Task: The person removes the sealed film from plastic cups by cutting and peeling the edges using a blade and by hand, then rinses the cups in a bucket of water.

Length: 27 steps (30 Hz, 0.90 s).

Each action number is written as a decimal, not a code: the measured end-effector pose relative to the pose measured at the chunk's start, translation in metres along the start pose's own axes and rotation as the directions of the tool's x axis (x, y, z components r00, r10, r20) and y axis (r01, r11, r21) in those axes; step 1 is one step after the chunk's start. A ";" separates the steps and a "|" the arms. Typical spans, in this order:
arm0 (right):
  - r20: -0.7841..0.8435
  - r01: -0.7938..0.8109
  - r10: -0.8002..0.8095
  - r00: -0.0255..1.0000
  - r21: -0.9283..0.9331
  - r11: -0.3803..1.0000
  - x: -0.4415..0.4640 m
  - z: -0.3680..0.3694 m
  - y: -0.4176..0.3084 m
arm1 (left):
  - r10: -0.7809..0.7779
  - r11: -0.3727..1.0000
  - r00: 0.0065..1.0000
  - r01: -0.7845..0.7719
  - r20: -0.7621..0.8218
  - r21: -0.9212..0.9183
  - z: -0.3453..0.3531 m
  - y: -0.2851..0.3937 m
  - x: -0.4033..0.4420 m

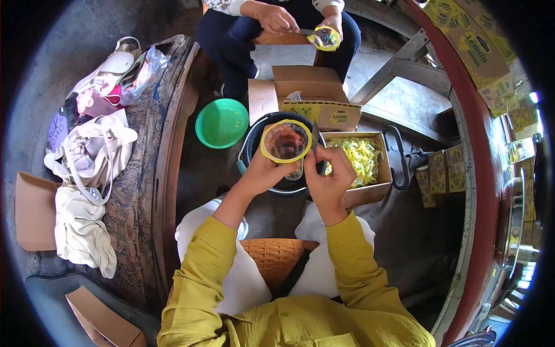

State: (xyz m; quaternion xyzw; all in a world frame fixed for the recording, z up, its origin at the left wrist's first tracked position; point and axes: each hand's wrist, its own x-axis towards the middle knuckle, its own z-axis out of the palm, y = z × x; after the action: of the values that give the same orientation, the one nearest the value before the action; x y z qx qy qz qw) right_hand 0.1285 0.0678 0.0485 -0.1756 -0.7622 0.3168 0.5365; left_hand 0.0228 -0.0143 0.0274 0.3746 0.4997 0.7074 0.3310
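Observation:
My left hand (pixel 263 170) is wrapped round a clear plastic cup (pixel 286 140) with a yellow rim, its mouth turned up toward me. In my right hand (pixel 330 173) is a knife (pixel 315 136); its dark narrow blade points away from me along the cup's right edge. Whether the blade touches the rim I cannot tell. Both hands are over a dark bucket (pixel 250 139), which holds more clear plastic, partly hidden by the cup and hands. Right of the bucket, a cardboard box (pixel 370 195) is filled with yellow-and-white plastic scraps (pixel 361 157).
Across from me a seated person's hands (pixel 277 20) hold a knife and a yellow-rimmed cup (pixel 325 39). A green basin (pixel 222 123) and an open lemon-printed carton (pixel 332 115) stand around the bucket. Bags (pixel 92 156) lie on the left bench; printed cartons (pixel 448 170) stand right.

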 end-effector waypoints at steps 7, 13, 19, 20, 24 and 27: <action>-0.009 -0.003 0.003 1.000 -0.001 1.000 0.004 0.000 0.000 | 0.048 0.991 0.996 -0.056 0.070 0.118 -0.002 0.000 0.001; 0.042 -0.008 0.006 0.999 0.048 0.999 0.007 -0.006 0.007 | 0.081 0.985 0.990 -0.097 0.118 0.144 -0.001 0.007 0.000; 0.018 -0.016 0.015 1.000 0.053 0.998 0.006 -0.004 0.004 | 0.000 0.998 1.000 0.000 0.013 -0.055 0.005 0.004 -0.001; 0.010 -0.027 0.027 1.000 0.049 0.998 0.005 -0.004 0.004 | -0.028 0.997 1.000 0.028 0.007 -0.073 0.005 0.004 -0.001; -0.014 -0.046 0.046 0.999 0.037 0.998 0.004 -0.004 0.003 | -0.161 0.977 0.987 0.157 -0.017 -0.141 0.006 0.007 0.000; -0.016 -0.032 0.033 0.999 0.035 0.999 0.002 -0.002 0.002 | -0.154 0.975 0.988 0.149 -0.016 -0.163 0.006 0.002 0.000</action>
State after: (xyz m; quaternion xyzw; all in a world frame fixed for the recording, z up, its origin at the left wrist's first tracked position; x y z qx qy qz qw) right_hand 0.1295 0.0714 0.0488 -0.1811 -0.7491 0.3375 0.5405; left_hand 0.0283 -0.0120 0.0305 0.2973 0.4728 0.7234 0.4059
